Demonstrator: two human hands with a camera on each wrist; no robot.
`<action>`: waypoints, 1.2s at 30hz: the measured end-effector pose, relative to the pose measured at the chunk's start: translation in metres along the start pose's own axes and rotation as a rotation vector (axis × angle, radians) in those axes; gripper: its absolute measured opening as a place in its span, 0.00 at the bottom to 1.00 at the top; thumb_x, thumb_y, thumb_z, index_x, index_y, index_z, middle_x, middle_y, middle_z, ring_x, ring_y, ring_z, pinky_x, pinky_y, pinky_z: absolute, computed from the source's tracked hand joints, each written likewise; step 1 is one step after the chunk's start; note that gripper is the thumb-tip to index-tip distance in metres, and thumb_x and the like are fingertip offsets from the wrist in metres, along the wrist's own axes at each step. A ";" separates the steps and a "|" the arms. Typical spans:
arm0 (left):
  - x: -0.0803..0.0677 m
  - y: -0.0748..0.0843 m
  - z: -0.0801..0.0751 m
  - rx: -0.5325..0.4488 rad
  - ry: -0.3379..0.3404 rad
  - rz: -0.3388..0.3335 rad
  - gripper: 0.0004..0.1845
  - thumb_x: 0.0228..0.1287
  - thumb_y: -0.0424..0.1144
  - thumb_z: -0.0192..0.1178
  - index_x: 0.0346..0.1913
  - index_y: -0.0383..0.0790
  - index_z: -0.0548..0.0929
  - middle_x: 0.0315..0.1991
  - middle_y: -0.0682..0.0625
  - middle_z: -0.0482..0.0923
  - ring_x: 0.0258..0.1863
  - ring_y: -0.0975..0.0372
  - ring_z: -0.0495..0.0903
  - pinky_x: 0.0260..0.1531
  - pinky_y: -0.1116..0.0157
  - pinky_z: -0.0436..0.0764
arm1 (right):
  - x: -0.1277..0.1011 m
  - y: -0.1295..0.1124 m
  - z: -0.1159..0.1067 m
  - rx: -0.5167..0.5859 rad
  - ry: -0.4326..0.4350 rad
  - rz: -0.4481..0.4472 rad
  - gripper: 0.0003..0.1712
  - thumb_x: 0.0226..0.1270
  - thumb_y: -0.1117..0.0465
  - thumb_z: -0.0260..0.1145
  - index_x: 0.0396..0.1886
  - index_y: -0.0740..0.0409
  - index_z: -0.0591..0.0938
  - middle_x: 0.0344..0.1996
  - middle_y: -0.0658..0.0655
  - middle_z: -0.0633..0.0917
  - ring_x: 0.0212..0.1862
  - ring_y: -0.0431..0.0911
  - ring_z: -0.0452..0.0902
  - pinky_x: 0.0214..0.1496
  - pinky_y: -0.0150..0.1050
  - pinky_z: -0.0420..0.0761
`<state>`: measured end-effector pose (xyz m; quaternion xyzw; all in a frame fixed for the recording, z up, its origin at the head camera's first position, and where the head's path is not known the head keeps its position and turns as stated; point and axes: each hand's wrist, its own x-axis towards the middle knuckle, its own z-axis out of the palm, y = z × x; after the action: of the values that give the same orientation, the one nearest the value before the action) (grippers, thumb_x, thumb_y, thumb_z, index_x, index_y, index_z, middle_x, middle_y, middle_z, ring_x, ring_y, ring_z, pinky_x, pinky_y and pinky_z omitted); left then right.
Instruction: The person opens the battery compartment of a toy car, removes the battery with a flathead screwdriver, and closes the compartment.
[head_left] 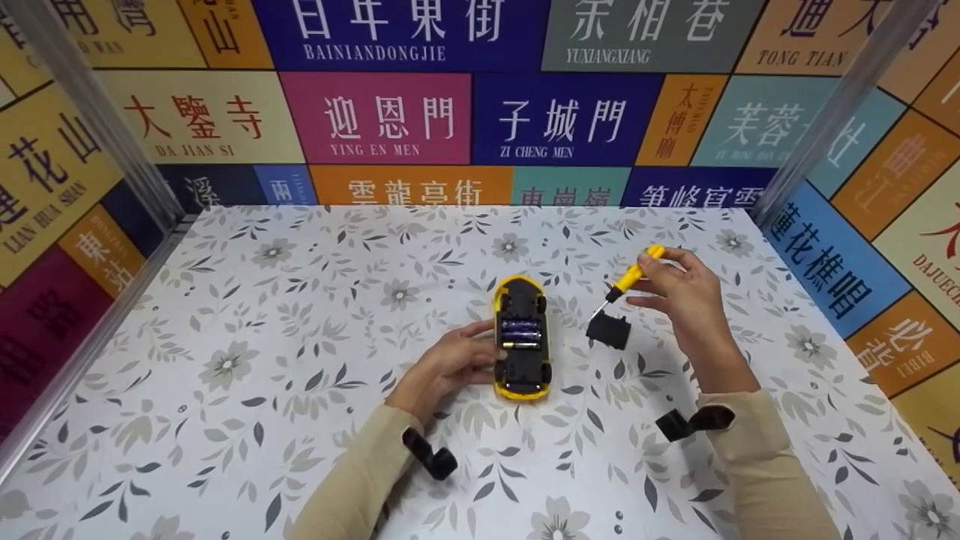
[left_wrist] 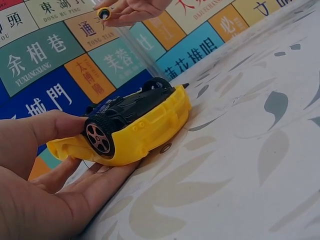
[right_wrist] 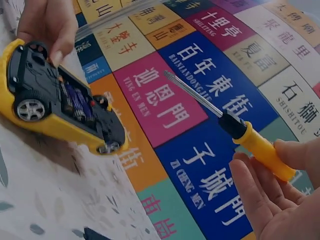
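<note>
A yellow toy car (head_left: 523, 337) lies upside down on the floral tabletop (head_left: 300, 315), its black underside up and the battery bay open with purple batteries (head_left: 520, 328) showing. My left hand (head_left: 450, 366) holds the car by its left side (left_wrist: 135, 132), thumb on top and fingers under the body. My right hand (head_left: 686, 296) holds a yellow-handled screwdriver (head_left: 628, 279) above the table to the car's right, tip pointing down-left (right_wrist: 240, 131). A small black cover (head_left: 608, 331) lies on the table just below the screwdriver tip.
Walls covered in coloured sign panels (head_left: 390, 120) enclose the table at the back and both sides, with metal corner posts (head_left: 97, 120). Black wrist straps (head_left: 694, 421) sit on both beige sleeves.
</note>
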<state>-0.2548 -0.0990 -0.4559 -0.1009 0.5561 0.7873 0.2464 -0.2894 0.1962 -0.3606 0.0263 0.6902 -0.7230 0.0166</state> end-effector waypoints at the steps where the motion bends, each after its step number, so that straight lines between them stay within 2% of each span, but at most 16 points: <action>1: 0.000 0.000 0.000 -0.001 -0.003 0.002 0.40 0.58 0.20 0.58 0.75 0.43 0.65 0.68 0.37 0.74 0.33 0.62 0.85 0.52 0.52 0.86 | 0.001 0.000 -0.003 0.009 -0.001 0.004 0.24 0.65 0.49 0.71 0.54 0.50 0.73 0.41 0.49 0.86 0.40 0.40 0.87 0.43 0.34 0.89; 7: -0.001 -0.001 0.001 -0.002 -0.007 0.001 0.41 0.57 0.20 0.59 0.75 0.43 0.65 0.68 0.38 0.74 0.39 0.58 0.87 0.55 0.51 0.85 | 0.008 0.000 -0.026 0.058 0.014 0.007 0.25 0.68 0.48 0.67 0.61 0.48 0.74 0.44 0.51 0.79 0.39 0.40 0.83 0.41 0.33 0.89; 13: 0.000 -0.002 0.002 0.005 -0.011 0.007 0.41 0.57 0.20 0.59 0.75 0.43 0.65 0.68 0.38 0.74 0.41 0.57 0.87 0.54 0.50 0.85 | 0.016 0.003 -0.052 0.113 0.070 0.051 0.38 0.68 0.48 0.67 0.74 0.52 0.68 0.44 0.50 0.78 0.37 0.40 0.82 0.37 0.33 0.89; 16: 0.000 -0.001 0.002 0.013 -0.013 0.008 0.40 0.58 0.21 0.58 0.75 0.43 0.65 0.68 0.38 0.75 0.37 0.60 0.85 0.52 0.51 0.86 | 0.023 0.008 -0.061 0.058 0.108 0.091 0.43 0.66 0.46 0.68 0.77 0.52 0.64 0.44 0.47 0.79 0.39 0.39 0.82 0.37 0.32 0.88; 21: 0.000 -0.001 0.001 0.015 -0.004 0.001 0.40 0.59 0.21 0.57 0.75 0.43 0.65 0.67 0.38 0.75 0.32 0.63 0.84 0.52 0.51 0.86 | 0.035 0.018 -0.069 -0.132 0.144 0.205 0.49 0.64 0.42 0.68 0.79 0.53 0.60 0.39 0.41 0.82 0.41 0.37 0.82 0.39 0.30 0.88; 27: 0.000 -0.001 0.001 0.012 -0.003 -0.006 0.40 0.59 0.20 0.57 0.76 0.43 0.64 0.67 0.37 0.75 0.30 0.64 0.84 0.53 0.51 0.85 | 0.045 0.030 -0.076 -0.286 0.119 0.269 0.47 0.68 0.41 0.65 0.79 0.57 0.59 0.32 0.34 0.83 0.41 0.35 0.80 0.43 0.28 0.86; 32: -0.001 0.000 0.001 0.009 -0.014 -0.003 0.40 0.59 0.20 0.57 0.76 0.42 0.64 0.68 0.36 0.74 0.31 0.64 0.83 0.54 0.50 0.85 | 0.049 0.041 -0.086 -0.323 0.078 0.279 0.43 0.72 0.43 0.61 0.78 0.59 0.61 0.30 0.31 0.84 0.40 0.33 0.80 0.43 0.28 0.86; 36: 0.000 0.000 0.000 0.010 -0.018 -0.001 0.40 0.59 0.20 0.56 0.76 0.42 0.63 0.68 0.37 0.73 0.32 0.64 0.84 0.55 0.50 0.84 | 0.053 0.051 -0.091 -0.314 0.085 0.299 0.42 0.73 0.44 0.61 0.78 0.58 0.60 0.36 0.36 0.81 0.38 0.32 0.80 0.42 0.27 0.86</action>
<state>-0.2543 -0.0985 -0.4560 -0.0928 0.5577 0.7853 0.2523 -0.3374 0.2858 -0.4189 0.1559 0.7828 -0.5944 0.0982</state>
